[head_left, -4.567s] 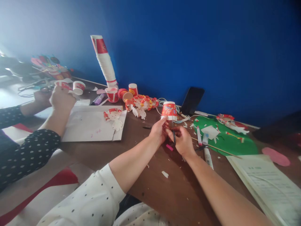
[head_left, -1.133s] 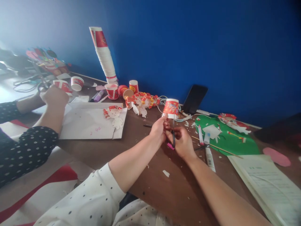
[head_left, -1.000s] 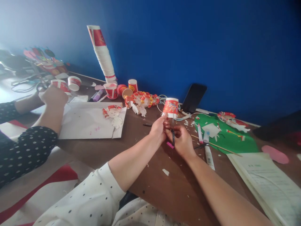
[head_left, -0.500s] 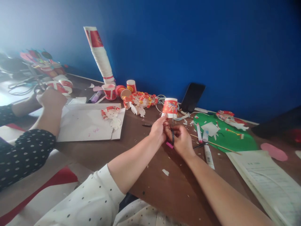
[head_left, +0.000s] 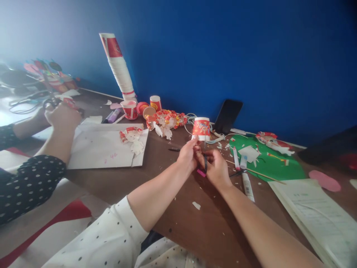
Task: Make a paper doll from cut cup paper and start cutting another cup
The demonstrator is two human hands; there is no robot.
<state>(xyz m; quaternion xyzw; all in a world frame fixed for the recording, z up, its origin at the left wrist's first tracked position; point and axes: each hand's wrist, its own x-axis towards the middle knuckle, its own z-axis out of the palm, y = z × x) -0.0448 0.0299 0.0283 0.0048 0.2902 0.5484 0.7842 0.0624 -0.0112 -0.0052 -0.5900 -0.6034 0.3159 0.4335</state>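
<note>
A red and white paper cup [head_left: 201,127] with a printed pattern stands upside down, narrower end up. My left hand [head_left: 189,155] is closed at its lower edge, the thumb against the cup's side. Close beside it, my right hand [head_left: 218,166] is closed around dark-handled scissors [head_left: 205,163]; a thin blade points up in front of the cup. The fingers hide much of the handles. Below the hands shows a small magenta piece [head_left: 201,172], its kind unclear.
A tall cup stack [head_left: 121,70] leans by the blue wall. Behind my hands are a phone [head_left: 228,116] and paper cut-outs [head_left: 167,121]. Scraps and glue [head_left: 247,186] lie near a green sheet [head_left: 279,163]. At left, a co-worker's hands [head_left: 63,115] hold scissors beside white paper [head_left: 103,149].
My hands and the cup stay almost in place; the blade sits slightly differently against the cup. The co-worker's hands and the red-white cup piece there have shifted.
</note>
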